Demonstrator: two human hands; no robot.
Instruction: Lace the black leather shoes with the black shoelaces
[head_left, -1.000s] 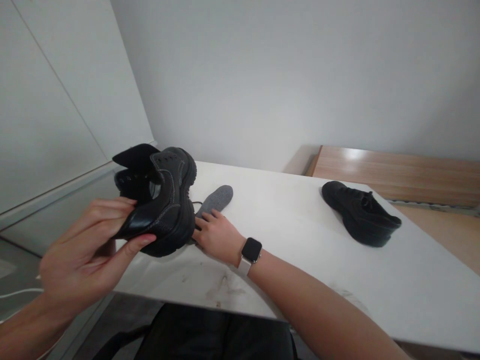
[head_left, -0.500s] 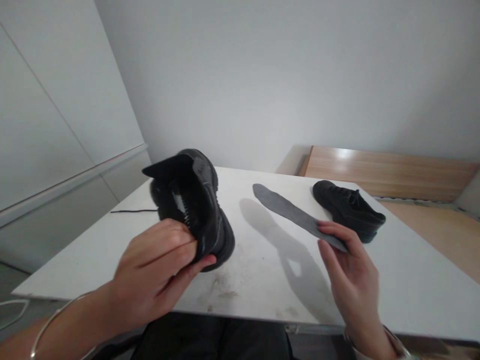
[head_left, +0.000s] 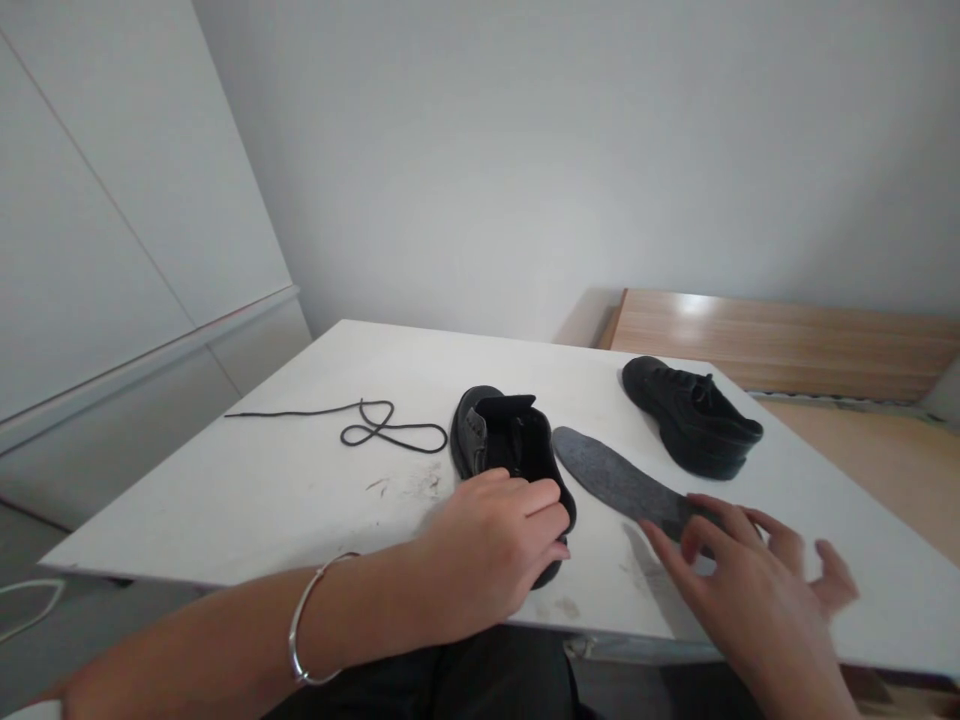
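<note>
A black shoe (head_left: 466,440), laceless and with its tongue folded up, stands on the white table in front of me. My left hand (head_left: 491,545) grips its heel collar, fingers over the rim and partly inside the opening. To the right is a dark grey insole (head_left: 615,475), its toe end beside the shoe. My right hand (head_left: 757,580) has thumb and fingers around the insole's near end, with the outer fingers spread away. The fingers hide that end. A loose black shoelace (head_left: 390,435) lies looped left of the shoe.
A second black shoe (head_left: 694,420), laced, rests at the right rear of the white table (head_left: 300,500). Beyond the table on the right are a wood-grain board (head_left: 787,340) and a light wooden surface (head_left: 870,450). A grey wall (head_left: 510,170) rises behind.
My left hand has brought the shoe down and to the right, from the air onto the table. The insole has lowered rightward with my right hand, whose outer fingers have spread. More shoelace shows.
</note>
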